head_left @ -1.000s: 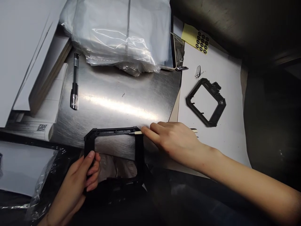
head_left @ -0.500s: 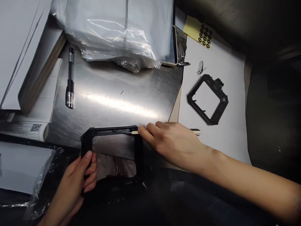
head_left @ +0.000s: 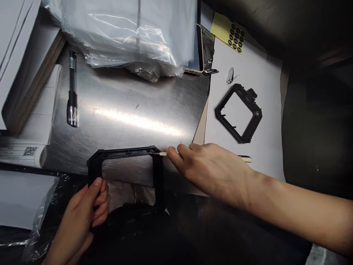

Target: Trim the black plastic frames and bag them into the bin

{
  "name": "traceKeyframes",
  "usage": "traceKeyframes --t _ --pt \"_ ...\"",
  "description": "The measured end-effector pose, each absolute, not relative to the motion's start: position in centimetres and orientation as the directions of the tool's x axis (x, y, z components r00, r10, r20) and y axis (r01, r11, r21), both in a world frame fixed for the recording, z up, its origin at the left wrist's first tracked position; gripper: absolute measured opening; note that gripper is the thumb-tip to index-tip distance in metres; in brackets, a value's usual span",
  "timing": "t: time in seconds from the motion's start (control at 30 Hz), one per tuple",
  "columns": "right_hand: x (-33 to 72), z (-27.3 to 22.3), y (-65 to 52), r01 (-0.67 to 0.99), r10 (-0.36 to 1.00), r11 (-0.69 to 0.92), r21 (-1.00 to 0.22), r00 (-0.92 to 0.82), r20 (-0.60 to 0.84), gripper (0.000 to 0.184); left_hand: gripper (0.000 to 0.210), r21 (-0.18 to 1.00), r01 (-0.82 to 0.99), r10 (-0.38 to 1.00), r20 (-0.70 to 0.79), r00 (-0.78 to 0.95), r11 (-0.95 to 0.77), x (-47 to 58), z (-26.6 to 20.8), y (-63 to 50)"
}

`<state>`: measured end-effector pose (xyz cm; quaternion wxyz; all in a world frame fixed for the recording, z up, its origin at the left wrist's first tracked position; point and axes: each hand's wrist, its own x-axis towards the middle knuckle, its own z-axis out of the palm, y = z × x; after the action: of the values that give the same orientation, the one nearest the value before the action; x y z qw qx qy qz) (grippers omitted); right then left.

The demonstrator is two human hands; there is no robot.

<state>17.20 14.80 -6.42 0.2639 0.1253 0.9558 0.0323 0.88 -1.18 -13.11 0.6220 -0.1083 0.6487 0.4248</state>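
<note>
My left hand (head_left: 82, 213) is closed on the left side of a black plastic frame (head_left: 127, 152), with the thumb on its face. The frame is held up near the front edge of the metal table, and its lower part merges with the dark background. A slim cream-coloured tool (head_left: 163, 154) is pinched in my right hand (head_left: 206, 171). Its thin tip meets the frame's upper right corner, while its rear end sticks out beyond the hand. Most of the tool's shaft is hidden by the fingers, so its exact kind cannot be made out.
A second black frame (head_left: 255, 123) lies on white paper (head_left: 270, 95) at the right, near a small shiny piece (head_left: 230, 75) and a yellow sticker sheet (head_left: 220, 26). Clear plastic bags (head_left: 124, 36) are piled at the back. A marker pen (head_left: 72, 81) lies left, beside stacked boards (head_left: 35, 81).
The tool has slid right along the frame's top bar, from inside the corner to its outer end. The whole scene has shifted slightly left in view.
</note>
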Motion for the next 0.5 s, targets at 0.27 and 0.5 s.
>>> traceKeyframes --t 0.27,0.5 --pt "16.8 -5.8 15.0 0.489 0.352 0.871 -0.048 -0.69 -0.633 0.03 0.029 0.469 -0.627 0.428 -0.874 -0.229 0.622 0.7 -13.1 -1.1" --pt "16.2 -5.7 16.7 0.772 0.315 0.554 -0.313 -0.542 -0.779 0.019 0.026 0.46 -0.635 0.461 -0.869 -0.178 0.621 0.5 -13.3 -1.1"
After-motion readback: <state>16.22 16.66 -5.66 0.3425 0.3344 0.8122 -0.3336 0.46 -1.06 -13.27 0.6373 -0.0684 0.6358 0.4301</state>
